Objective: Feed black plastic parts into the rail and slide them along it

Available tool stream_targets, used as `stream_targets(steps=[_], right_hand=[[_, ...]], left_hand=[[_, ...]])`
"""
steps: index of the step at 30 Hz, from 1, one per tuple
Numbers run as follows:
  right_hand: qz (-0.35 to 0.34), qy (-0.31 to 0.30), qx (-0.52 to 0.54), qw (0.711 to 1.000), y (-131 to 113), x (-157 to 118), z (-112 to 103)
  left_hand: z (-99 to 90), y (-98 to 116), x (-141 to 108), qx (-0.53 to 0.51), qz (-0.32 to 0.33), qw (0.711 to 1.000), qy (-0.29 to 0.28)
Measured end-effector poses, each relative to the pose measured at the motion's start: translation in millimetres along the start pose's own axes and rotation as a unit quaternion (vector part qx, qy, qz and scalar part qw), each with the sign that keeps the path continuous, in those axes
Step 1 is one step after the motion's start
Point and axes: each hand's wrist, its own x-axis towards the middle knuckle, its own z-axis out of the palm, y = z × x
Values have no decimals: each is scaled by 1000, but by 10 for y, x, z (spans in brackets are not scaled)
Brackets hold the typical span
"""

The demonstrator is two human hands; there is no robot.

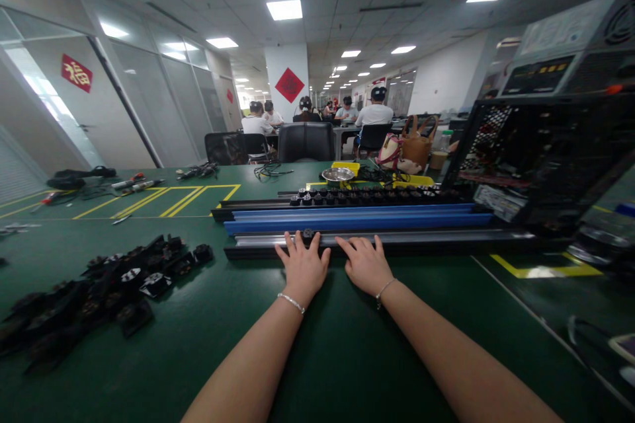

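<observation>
Two bare forearms [253, 357] are nearest my feed; left, small black plastic parts [131, 317] lie heaped on the green desk [198, 330], seemingly unplaced; my spread left hand [305, 271] straddles one black block [308, 235] at the silver-and-black rail [431, 238], hold unclear; my right hand [370, 268] rests there, open, empty; the black plastic row [367, 197] behind looks placed.

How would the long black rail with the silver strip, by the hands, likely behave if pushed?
The rail is probably stiff, since it runs straight along the table. Its shiny silver strip suggests a smooth, possibly slippery face. Being long and narrow, it would probably swing round if pushed near one end.
</observation>
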Motion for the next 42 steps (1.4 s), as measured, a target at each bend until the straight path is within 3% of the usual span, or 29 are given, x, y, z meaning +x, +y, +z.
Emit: stream_targets(steps=[34, 42], right_hand=[[1, 2, 6, 1000, 9, 0, -11], [-4, 2, -4, 1000, 13, 3, 3]], left_hand=[[-48, -209, 144, -12, -88, 996, -6], [-135, -238, 158, -21, -115, 993, -14]])
